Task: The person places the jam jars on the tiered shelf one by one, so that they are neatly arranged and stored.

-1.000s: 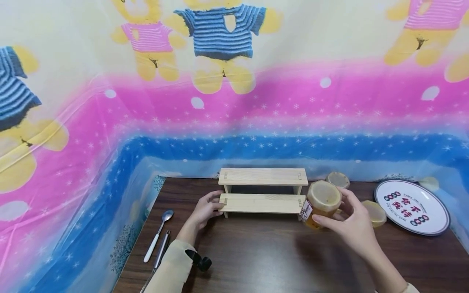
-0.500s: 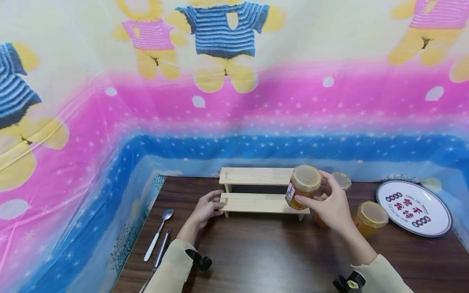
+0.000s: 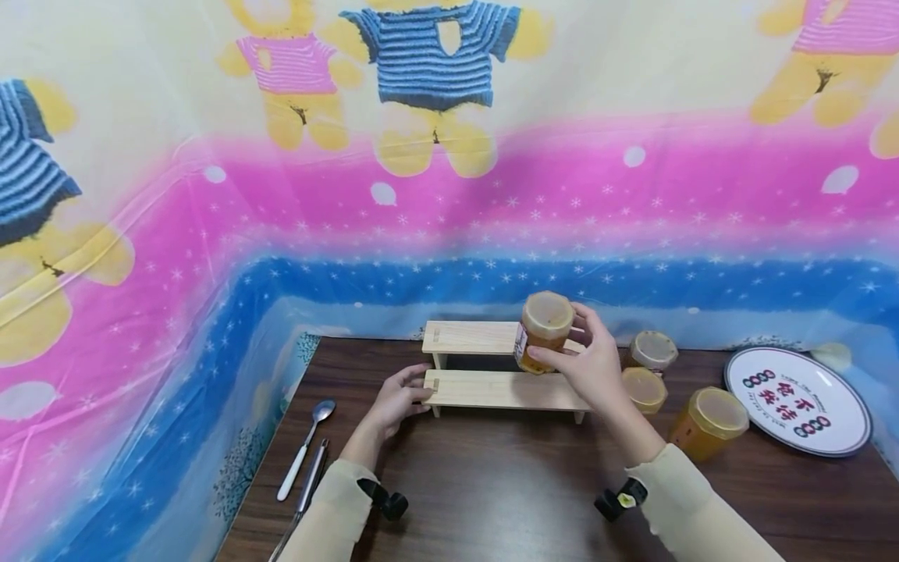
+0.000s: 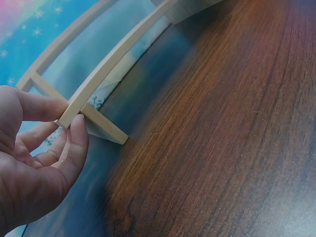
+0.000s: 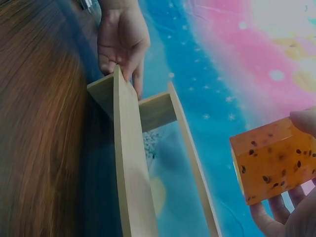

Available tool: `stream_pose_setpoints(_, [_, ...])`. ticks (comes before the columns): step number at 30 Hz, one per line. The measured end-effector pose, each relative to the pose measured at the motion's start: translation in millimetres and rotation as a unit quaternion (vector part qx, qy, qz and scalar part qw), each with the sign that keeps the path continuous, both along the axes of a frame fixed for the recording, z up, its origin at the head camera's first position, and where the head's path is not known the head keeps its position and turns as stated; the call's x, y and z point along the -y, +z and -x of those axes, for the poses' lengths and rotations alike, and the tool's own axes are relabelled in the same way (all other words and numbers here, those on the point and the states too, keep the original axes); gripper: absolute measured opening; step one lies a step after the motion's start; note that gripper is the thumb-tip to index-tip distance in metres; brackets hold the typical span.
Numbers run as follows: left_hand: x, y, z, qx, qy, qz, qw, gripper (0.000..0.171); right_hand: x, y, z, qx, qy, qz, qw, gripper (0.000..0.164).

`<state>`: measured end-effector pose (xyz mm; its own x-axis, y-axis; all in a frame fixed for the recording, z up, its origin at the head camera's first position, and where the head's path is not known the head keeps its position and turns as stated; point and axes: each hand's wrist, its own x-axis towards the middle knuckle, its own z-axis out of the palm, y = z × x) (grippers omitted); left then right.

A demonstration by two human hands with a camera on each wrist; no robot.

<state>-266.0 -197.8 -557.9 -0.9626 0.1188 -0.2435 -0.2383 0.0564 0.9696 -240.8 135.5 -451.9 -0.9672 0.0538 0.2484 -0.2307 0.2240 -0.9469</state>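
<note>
My right hand (image 3: 595,365) grips a faceted jar (image 3: 545,332) with a pale lid and a label on its left side. In the right wrist view its amber filling (image 5: 274,160) shows dark specks. The jar is held in the air, overlapping the right half of the upper tier in the head view. A two-tier wooden shelf (image 3: 506,389) stands against the backdrop. At its left end my left hand (image 3: 395,402) pinches the lower board; the left wrist view shows thumb and fingers (image 4: 76,140) on either side of the board's end (image 4: 74,109).
Right of the shelf stand three more jars: one at the back (image 3: 653,351), another (image 3: 642,389) before it, a third (image 3: 709,421) nearer the front. A white plate (image 3: 797,402) with red characters lies beyond them. On the left lie a spoon (image 3: 305,449) and a metal-handled utensil (image 3: 309,480).
The right hand has carried the jar left and farther back, from beside the shelf's right end to over the upper tier, uncovering the jars behind. The left hand stays on the shelf.
</note>
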Motion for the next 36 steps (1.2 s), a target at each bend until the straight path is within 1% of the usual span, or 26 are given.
stream_pose_setpoints(3, [-0.1,0.8,-0.3,0.002,0.002,-0.001,1.0,0.057,10.6,0.2,8.2,-0.009,0.005,0.006,1.0,0.089])
stream_pose_setpoints(8, [0.2,0.9,-0.4,0.001,0.004,-0.004,1.0,0.056,27.2,-1.1,19.9,-0.022,0.028,0.021,0.999,0.087])
stream_pose_setpoints(12, [0.7,-0.3,-0.1,0.001,0.005,-0.005,1.0,0.056,38.5,-4.3,29.0,-0.013,0.04,0.035,0.999,0.087])
stream_pose_setpoints(17, [0.7,-1.0,0.6,0.004,0.002,-0.008,1.0,0.057,51.0,-7.0,38.4,0.005,0.04,0.044,0.998,0.09])
stream_pose_setpoints(25, [0.7,1.2,0.6,0.007,0.006,-0.01,0.9999,0.057,71.9,-10.2,53.4,0.006,0.041,0.042,0.998,0.086])
stream_pose_setpoints(33, [0.5,2.3,-1.2,0.007,0.0,-0.004,1.0,0.057,91.2,-13.1,61.4,0.014,0.039,0.038,0.998,0.086])
stream_pose_setpoints(36, [0.3,2.0,-0.8,0.011,-0.001,-0.008,0.9999,0.058,97.0,-14.9,63.8,0.013,0.037,0.03,0.999,0.085])
